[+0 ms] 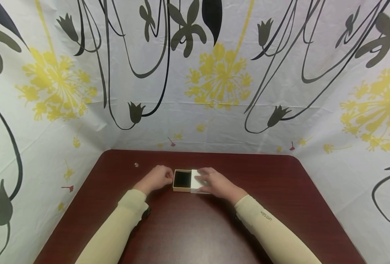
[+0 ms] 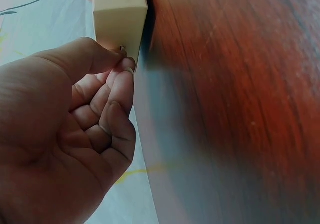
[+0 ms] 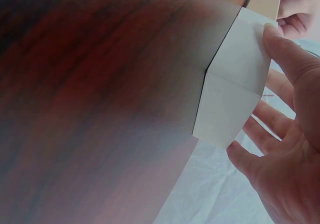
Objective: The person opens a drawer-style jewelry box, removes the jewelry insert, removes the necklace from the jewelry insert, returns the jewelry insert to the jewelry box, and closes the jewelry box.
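A small drawer-style box stands on the table, its cream tray [image 1: 182, 190] drawn partly out to the left of a white sleeve [image 1: 195, 187]. Black lining [image 1: 183, 179] shows inside the tray. My left hand [image 1: 160, 178] is at the tray's left end. In the left wrist view, its thumb and forefinger pinch a tiny tab [image 2: 123, 49] on the tray's end face; the fingertips partly hide it. My right hand [image 1: 218, 184] grips the sleeve, thumb on the near edge and fingers spread over the top and far side, as the right wrist view shows.
A tiny shiny object [image 1: 136, 165] lies on the dark red wooden table [image 1: 181, 231], left of the box near the back. Patterned white cloth [image 1: 181, 124] hangs behind the table and along both sides.
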`<state>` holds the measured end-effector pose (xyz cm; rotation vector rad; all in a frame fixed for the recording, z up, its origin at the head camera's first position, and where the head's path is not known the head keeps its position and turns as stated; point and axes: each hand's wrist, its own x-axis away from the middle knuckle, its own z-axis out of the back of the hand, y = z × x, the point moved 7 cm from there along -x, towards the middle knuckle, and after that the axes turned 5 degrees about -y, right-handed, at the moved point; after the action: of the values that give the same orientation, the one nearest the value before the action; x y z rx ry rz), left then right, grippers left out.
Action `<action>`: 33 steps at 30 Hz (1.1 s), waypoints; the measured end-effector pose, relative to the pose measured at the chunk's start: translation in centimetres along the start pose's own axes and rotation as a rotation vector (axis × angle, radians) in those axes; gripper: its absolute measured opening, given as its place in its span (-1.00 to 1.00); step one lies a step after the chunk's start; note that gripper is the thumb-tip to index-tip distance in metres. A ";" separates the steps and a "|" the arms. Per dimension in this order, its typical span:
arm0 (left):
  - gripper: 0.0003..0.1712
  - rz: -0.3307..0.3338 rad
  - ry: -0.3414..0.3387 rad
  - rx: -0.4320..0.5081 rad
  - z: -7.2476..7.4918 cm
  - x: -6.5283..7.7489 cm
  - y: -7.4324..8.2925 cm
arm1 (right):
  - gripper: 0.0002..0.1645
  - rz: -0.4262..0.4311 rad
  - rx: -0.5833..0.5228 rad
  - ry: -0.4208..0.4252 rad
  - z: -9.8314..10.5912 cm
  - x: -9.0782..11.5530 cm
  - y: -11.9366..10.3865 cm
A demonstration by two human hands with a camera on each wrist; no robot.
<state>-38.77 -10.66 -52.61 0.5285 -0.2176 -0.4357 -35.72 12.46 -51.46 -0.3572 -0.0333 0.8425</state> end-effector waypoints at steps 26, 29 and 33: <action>-0.88 -0.009 -0.004 -0.003 0.0 -0.3 0.3 | -0.37 -0.010 0.013 -0.002 -0.1 0.0 0.2; -0.87 -0.008 -0.003 -0.004 0.0 -0.3 0.3 | -0.37 -0.009 0.019 0.000 -0.1 0.0 0.2; -0.86 -0.020 -0.003 -0.007 -0.2 -0.4 0.2 | -0.37 0.000 0.017 0.004 -0.2 0.1 0.2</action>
<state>-38.97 -10.22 -52.70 0.5236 -0.2144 -0.4564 -35.83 12.59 -51.71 -0.3434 -0.0225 0.8411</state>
